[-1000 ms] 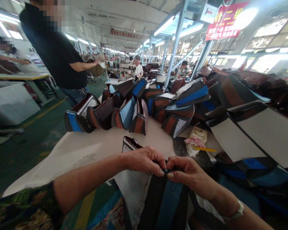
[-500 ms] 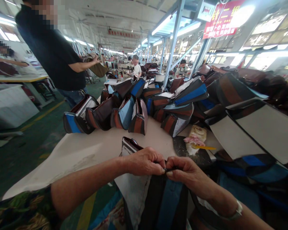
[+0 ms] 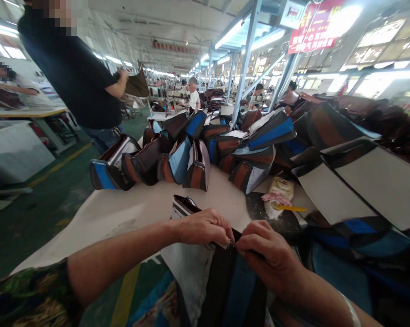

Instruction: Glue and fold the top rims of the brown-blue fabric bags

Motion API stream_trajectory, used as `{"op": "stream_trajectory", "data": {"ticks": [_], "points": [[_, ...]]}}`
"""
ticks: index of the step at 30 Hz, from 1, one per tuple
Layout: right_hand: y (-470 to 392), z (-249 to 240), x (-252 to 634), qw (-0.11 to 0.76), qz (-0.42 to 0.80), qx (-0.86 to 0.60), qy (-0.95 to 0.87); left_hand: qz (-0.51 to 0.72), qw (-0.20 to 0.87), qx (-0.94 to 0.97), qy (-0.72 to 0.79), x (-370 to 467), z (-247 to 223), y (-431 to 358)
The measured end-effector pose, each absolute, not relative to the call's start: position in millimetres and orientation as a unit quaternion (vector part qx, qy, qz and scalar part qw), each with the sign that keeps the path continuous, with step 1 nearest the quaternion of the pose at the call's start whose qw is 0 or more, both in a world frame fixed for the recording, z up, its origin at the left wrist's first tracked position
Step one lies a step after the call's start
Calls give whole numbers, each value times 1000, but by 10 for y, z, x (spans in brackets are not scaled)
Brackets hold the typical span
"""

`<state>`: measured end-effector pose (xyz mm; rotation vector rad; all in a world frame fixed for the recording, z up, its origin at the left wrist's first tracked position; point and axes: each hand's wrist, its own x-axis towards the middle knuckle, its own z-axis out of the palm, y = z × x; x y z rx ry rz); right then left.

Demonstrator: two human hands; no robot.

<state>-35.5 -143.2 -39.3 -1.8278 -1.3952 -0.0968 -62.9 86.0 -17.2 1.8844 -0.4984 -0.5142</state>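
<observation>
A partly made bag (image 3: 218,286), black with a dark blue stripe and a pale grey panel, stands upright in front of me at the table's near edge. My left hand (image 3: 207,227) comes from the left and pinches the bag's top edge between thumb and fingers. Close against it, my right hand (image 3: 271,250) grips the same edge, its fingers curled over the dark rim. Between the fingertips a small dark bit of edging shows, too small to name. The bag's far side opens behind my left hand, showing a dark red lining.
More bags (image 3: 196,168) stand in a row across the pale table (image 3: 130,204). A yellow-handled tool (image 3: 292,208) lies by a whitish tub (image 3: 275,200) on a dark board. Large pale panels (image 3: 378,181) are heaped at right. A person in black (image 3: 68,72) stands at left holding brown-green material.
My right hand has turned over the bag's edge, with its back more toward me and its fingers curled downward. My left hand has shifted slightly left. The standing person has lifted the material.
</observation>
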Motion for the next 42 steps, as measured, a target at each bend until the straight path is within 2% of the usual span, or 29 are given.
{"op": "stream_trajectory", "data": {"ticks": [5, 7, 9, 12, 14, 16, 22, 25, 29, 31, 35, 38, 42], "points": [[-1513, -375, -398, 280, -139, -721, -619, -284, 510, 787, -197, -625, -179, 875], [-1555, -349, -457, 285, -136, -722, -615, -265, 497, 797, -220, -659, -165, 859], [-1598, -302, -497, 367, -61, -736, -565, -220, 501, 799, -249, -709, -127, 837], [-1636, -194, -455, 487, 117, -759, -416, -165, 508, 799, -276, -796, -54, 802], [-1629, -106, -366, 479, 214, -766, -372, -141, 509, 806, -267, -847, -25, 779], [-1599, -7, -263, 433, 275, -764, -390, -121, 511, 812, -253, -888, -18, 760], [-1482, 284, -183, 343, 340, -768, -420, -85, 508, 821, -246, -961, 22, 724], [-1409, 329, -379, 276, 268, -814, -435, -74, 515, 818, -244, -980, 52, 707], [-1323, 292, -628, 184, -10, -835, -519, -64, 534, 810, -234, -988, 39, 722], [-1326, 295, -575, 233, 25, -827, -510, -68, 553, 795, -240, -986, 19, 771], [-1394, 292, -202, 409, 252, -716, -506, -76, 632, 733, -241, -966, -20, 955], [-1366, 188, -51, 450, 262, -652, -550, -87, 678, 694, -227, -957, 11, 1125], [-1188, 56, -169, 510, 268, -615, -538, -140, 635, 733, -201, -1052, 273, 1265]]}}
